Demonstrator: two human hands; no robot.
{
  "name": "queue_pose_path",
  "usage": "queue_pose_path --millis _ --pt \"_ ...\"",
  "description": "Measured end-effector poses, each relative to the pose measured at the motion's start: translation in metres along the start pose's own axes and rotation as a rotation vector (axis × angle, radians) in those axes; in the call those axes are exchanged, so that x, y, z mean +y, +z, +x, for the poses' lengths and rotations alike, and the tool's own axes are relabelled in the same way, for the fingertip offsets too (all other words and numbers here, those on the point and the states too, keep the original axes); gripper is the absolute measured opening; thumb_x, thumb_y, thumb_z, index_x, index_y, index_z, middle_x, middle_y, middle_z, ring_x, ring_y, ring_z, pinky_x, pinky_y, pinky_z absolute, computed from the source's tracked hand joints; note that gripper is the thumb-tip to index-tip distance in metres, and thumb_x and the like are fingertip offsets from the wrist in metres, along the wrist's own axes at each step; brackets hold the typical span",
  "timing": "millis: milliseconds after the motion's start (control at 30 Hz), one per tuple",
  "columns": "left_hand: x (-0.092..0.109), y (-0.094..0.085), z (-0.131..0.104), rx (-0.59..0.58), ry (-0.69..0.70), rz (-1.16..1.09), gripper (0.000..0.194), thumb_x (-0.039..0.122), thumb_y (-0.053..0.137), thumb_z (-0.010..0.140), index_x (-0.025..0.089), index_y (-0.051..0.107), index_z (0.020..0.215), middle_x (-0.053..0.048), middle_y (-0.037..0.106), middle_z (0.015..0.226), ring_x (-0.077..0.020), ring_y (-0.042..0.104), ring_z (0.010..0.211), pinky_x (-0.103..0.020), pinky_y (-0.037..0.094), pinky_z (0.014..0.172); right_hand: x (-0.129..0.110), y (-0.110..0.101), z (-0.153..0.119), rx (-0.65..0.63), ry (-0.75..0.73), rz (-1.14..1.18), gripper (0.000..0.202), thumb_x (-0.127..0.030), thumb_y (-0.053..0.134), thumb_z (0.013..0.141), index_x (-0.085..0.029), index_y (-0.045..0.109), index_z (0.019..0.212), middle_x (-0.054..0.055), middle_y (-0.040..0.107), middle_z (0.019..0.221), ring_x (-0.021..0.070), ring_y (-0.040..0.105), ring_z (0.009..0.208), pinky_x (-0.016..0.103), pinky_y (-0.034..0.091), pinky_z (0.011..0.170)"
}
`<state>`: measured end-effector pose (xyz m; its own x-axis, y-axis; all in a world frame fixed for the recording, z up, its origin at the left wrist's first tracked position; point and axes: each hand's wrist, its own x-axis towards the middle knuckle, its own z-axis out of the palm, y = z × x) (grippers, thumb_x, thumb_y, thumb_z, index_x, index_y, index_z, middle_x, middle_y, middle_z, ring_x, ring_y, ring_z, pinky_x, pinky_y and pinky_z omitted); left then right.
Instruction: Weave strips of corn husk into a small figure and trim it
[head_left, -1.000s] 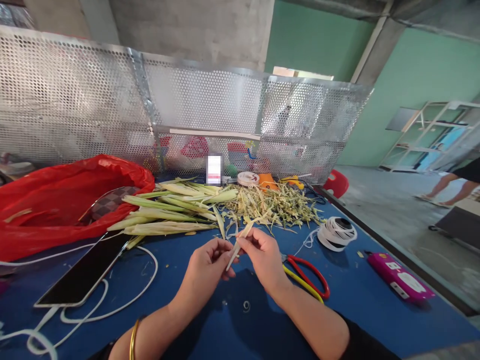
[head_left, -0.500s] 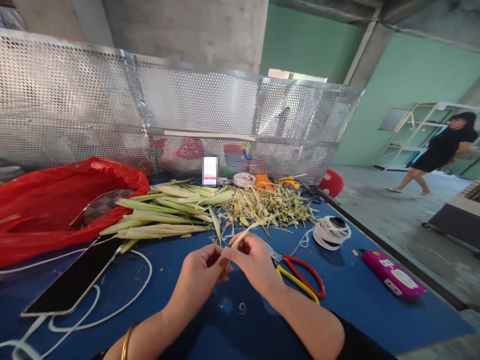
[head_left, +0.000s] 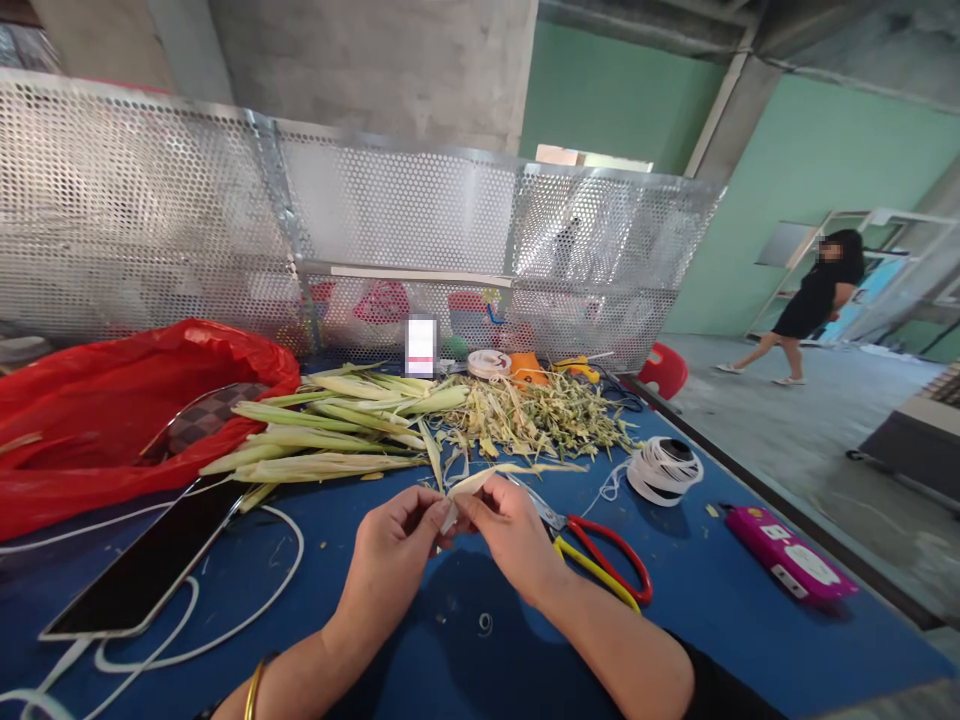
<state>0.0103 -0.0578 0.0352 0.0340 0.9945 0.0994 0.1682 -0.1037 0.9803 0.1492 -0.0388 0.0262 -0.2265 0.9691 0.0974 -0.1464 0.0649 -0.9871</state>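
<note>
A pale corn husk strip (head_left: 480, 480) is pinched between my two hands above the blue table, its thin tip pointing right. My left hand (head_left: 401, 540) is closed on its lower end. Thumb and fingers of my right hand (head_left: 510, 530) grip it close beside. Behind them lie a stack of whole corn husks (head_left: 337, 425) and a heap of shredded husk bits (head_left: 540, 410). Scissors (head_left: 600, 560) with one red and one yellow handle rest just right of my right hand, blades partly hidden. A spool of white string (head_left: 664, 470) stands farther right.
A red plastic bag (head_left: 150, 350) and a phone (head_left: 150, 560) with a white cable lie left. A magenta packet (head_left: 787, 560) sits near the right edge. A perforated metal screen (head_left: 397, 210) closes off the back. Beyond the table a person (head_left: 817, 300) walks.
The husk strip has swung down from a steep slant to nearly level, its tip now farther right. My hands stay close together. The walking person has moved left.
</note>
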Motion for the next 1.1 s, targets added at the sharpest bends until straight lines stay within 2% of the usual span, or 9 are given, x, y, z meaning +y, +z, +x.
queue_pose_path --millis 167,300,467,633,833,967,1100 --pt "0.003 -0.001 0.002 -0.015 -0.037 -0.013 0.029 0.045 0.059 0.077 0.017 0.062 0.069 0.001 0.061 0.058 -0.0127 0.054 0.054 -0.021 0.041 0.052 0.002 -0.002 0.000 0.054 -0.024 -0.039 0.016 -0.032 0.060 0.080 -0.018 0.059 0.070 -0.001 0.061 0.062 0.0154 0.061 0.061 0.027 0.050 0.063" --pt "0.003 0.001 0.004 -0.066 -0.116 -0.059 0.032 0.048 0.067 0.069 0.016 0.060 0.065 0.001 0.059 0.056 -0.0119 0.052 0.051 -0.022 0.040 0.049 -0.001 -0.002 0.000 0.086 -0.062 -0.140 0.015 -0.027 0.060 0.078 -0.019 0.057 0.066 -0.004 0.057 0.059 0.0131 0.056 0.057 0.024 0.046 0.059" --pt "0.003 0.001 0.003 -0.068 -0.112 -0.149 0.036 0.050 0.064 0.072 0.016 0.057 0.062 0.003 0.055 0.055 -0.0093 0.046 0.048 -0.021 0.037 0.048 -0.003 -0.001 -0.001 0.052 -0.044 -0.116 0.019 -0.030 0.059 0.079 -0.018 0.057 0.065 -0.002 0.059 0.062 0.0140 0.058 0.062 0.025 0.046 0.061" --pt "0.002 0.001 0.002 -0.017 -0.055 0.022 0.036 0.048 0.060 0.074 0.017 0.053 0.057 0.006 0.043 0.047 -0.0082 0.037 0.044 -0.020 0.030 0.045 -0.004 0.001 -0.002 0.080 -0.018 -0.041 0.012 -0.029 0.065 0.074 -0.018 0.063 0.069 -0.003 0.059 0.062 0.0134 0.057 0.063 0.025 0.045 0.063" --pt "0.007 0.004 -0.001 -0.047 -0.060 0.078 0.037 0.049 0.059 0.073 0.018 0.051 0.056 0.007 0.039 0.048 -0.0082 0.033 0.046 -0.021 0.026 0.045 -0.009 -0.002 0.000 0.209 0.036 0.042 0.009 -0.025 0.069 0.065 -0.019 0.064 0.062 -0.003 0.058 0.057 0.0128 0.054 0.057 0.024 0.043 0.058" --pt "0.012 0.005 -0.004 -0.071 -0.099 0.027 0.038 0.051 0.058 0.074 0.018 0.049 0.056 0.007 0.039 0.047 -0.0079 0.033 0.045 -0.021 0.026 0.046 -0.014 -0.018 0.009 0.341 -0.011 0.107 0.016 -0.031 0.072 0.062 -0.016 0.064 0.061 -0.002 0.057 0.055 0.0107 0.051 0.052 0.023 0.041 0.052" --pt "0.013 0.005 -0.005 -0.101 -0.129 -0.051 0.036 0.049 0.061 0.072 0.018 0.051 0.057 0.006 0.044 0.046 -0.0077 0.036 0.043 -0.021 0.029 0.046 -0.016 -0.035 0.019 0.459 0.005 0.236 0.023 -0.036 0.073 0.061 -0.016 0.062 0.063 -0.001 0.057 0.057 0.0103 0.051 0.050 0.022 0.041 0.047"
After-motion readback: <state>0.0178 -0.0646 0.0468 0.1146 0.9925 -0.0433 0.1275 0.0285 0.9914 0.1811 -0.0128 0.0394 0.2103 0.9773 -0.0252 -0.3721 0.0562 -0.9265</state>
